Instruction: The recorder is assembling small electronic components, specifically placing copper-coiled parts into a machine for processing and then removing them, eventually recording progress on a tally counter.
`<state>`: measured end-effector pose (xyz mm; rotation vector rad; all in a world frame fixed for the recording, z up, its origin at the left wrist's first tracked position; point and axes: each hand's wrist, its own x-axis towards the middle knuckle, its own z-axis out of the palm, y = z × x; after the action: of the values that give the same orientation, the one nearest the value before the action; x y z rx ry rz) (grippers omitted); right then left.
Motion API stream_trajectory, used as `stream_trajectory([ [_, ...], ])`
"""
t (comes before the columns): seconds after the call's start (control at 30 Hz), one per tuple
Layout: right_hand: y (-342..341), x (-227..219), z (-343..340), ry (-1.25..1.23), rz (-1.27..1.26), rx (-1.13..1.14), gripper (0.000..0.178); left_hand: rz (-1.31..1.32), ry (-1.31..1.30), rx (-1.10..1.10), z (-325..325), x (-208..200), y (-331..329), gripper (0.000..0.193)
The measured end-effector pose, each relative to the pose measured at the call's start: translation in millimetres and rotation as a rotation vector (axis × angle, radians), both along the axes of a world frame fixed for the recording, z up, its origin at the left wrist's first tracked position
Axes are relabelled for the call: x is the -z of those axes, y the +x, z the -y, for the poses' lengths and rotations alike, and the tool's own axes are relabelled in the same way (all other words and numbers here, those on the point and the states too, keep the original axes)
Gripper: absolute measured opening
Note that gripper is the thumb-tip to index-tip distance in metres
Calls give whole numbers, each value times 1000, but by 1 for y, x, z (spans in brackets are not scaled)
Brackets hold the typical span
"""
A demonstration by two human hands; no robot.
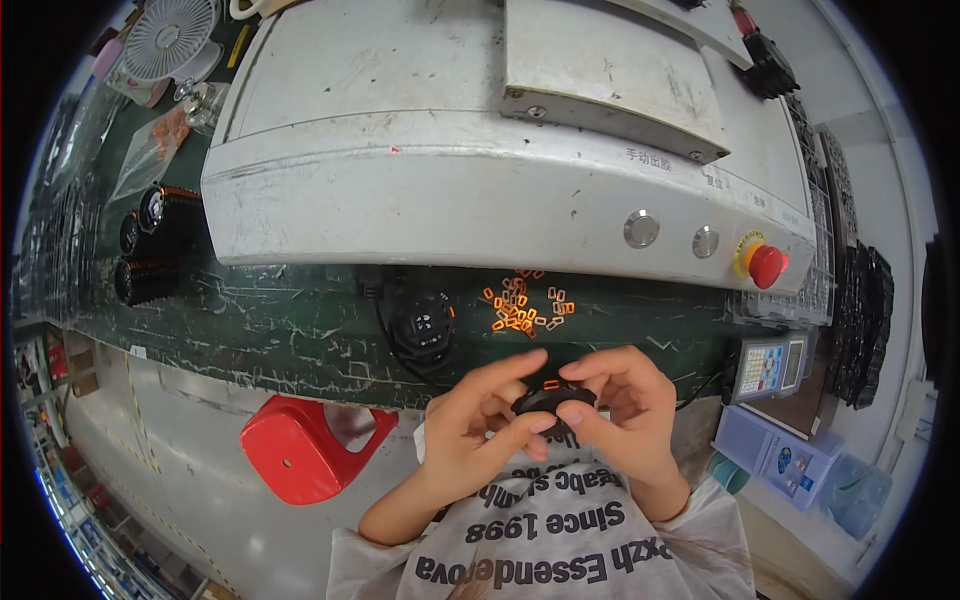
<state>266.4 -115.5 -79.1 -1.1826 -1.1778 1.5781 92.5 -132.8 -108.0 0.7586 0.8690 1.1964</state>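
Note:
Between my two hands, just off the front edge of the green bench, I hold a round black plastic part. A small orange rectangular ring sits at its far edge. My left hand grips the part from the left, thumb on the near side and index finger raised. My right hand pinches its right side between thumb and fingers. Beyond my hands, a loose pile of similar orange rings lies on the bench. Left of the pile is a black round device with a cable.
A large white machine with metal buttons and a red emergency button spans the bench's back. Stacked black round parts and a fan stand left. A red stool is below; a keypad device sits right.

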Motion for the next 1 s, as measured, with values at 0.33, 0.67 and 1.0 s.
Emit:
stream_trajectory([
  [0.33, -1, -5, 11, 67, 36, 59, 31, 105, 16, 142, 4, 3, 5, 30],
  [0.67, -2, -4, -1, 214, 77, 114, 49, -670, 401, -375, 1, 14, -5, 40],
  [1.0, 29, -79, -53, 978, 776, -31, 31, -1506, 864, -387, -33, -5, -56, 40],
])
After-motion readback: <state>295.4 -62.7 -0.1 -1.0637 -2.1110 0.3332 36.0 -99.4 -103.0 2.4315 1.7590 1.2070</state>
